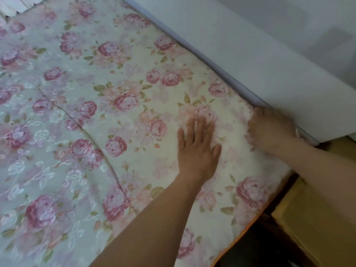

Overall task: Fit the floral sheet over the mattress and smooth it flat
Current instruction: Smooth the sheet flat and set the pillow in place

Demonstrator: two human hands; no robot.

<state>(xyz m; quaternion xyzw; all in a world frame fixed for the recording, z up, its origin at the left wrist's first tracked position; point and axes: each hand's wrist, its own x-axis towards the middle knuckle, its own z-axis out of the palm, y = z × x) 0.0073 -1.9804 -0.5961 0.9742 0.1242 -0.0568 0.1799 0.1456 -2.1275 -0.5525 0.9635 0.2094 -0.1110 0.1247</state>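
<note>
Bed against pale wall (250, 45). Right hand (271, 128) closed on floral sheet (115, 93) edge at wall gap, 3 o'clock. Left hand (198, 149) flat, fingers spread, pressing sheet just beside, at 9 o'clock. Long crease (86, 132) runs further 9 o'clock; left hand nearer.

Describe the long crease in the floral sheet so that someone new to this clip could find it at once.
Start from the floral sheet covering the bed, then look away from the wall to the shaded side, well left of the flat left hand. The crease is a thin raised line curving from the upper left toward the bottom centre, the only long ridge in otherwise smooth fabric.
</note>
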